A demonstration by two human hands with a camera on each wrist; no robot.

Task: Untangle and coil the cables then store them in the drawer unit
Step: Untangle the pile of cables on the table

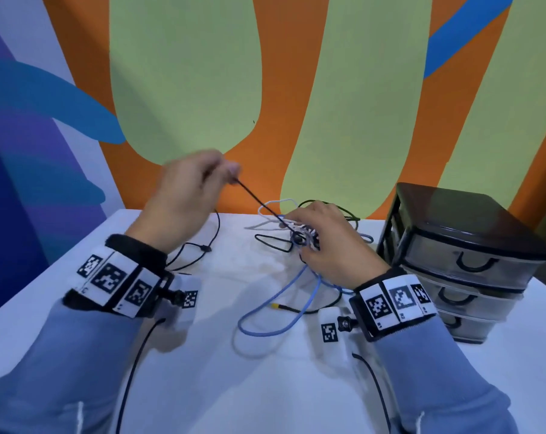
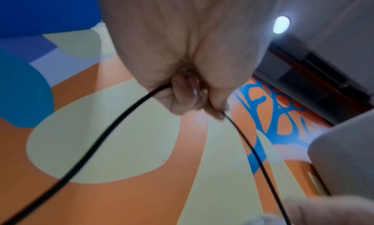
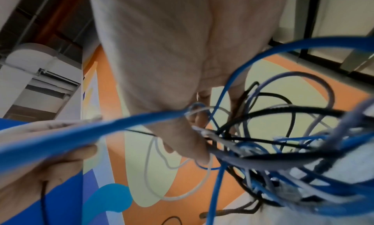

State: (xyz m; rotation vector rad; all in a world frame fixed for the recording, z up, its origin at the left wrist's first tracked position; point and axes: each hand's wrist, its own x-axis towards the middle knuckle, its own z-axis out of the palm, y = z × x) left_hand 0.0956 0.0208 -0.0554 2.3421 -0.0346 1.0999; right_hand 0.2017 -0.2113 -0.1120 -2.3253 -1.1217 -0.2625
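Observation:
A tangle of cables [image 1: 299,238] lies on the white table [image 1: 265,386]: black, white and blue strands knotted together. My left hand [image 1: 187,195] is raised above the table and pinches a thin black cable [image 1: 259,203], which runs taut down to the knot. The left wrist view shows that black cable [image 2: 97,145] passing through the curled fingers [image 2: 182,100]. My right hand [image 1: 331,242] rests on the knot, its fingers curled round the cable bundle [image 3: 253,151]. A blue cable [image 1: 274,314] loops toward me from the knot.
A dark three-drawer unit [image 1: 462,255] stands at the right of the table, all drawers closed. A black cable loop [image 1: 199,249] lies under my left arm. A yellow-tipped plug [image 1: 275,306] lies in front of the knot. A painted wall [image 1: 265,89] is close behind.

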